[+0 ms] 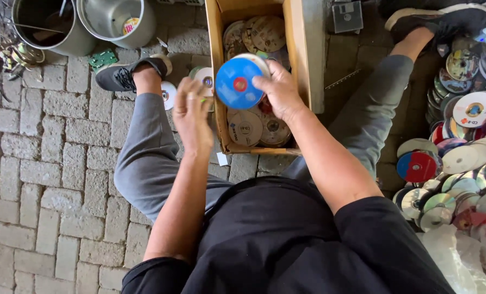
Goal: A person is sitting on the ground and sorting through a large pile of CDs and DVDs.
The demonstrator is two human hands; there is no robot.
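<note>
So I'm looking straight down at my own lap here, sitting on a grey brick pavement [52, 179] with legs spread around a cardboard box [296, 49]. My right hand [278, 90] is closed around a stack of discs [237, 81], fingers wrapped over the right edge, and the top one is blue with a red centre. It's held up just above the near end of the box, face tilted toward me. My left hand [191, 111] is raised right beside it, fingers loosely spread and half curled, not gripping anything as far as I can see. It's close to the stack's left edge but I can't tell if it's actually touching.

Inside the box there's a layer of loose discs [256, 128], mostly pale and silvery, lying flat and overlapping. A couple more discs [168, 93] sit on the bricks by my left ankle, next to the black sneaker [120, 76].

Off to my right is a big messy pile of discs [466, 158] spilling over the ground, including a red and blue one. Top left has two metal pots [90, 22], a small green circuit board [102, 58] and some tangled wires [1, 51].
</note>
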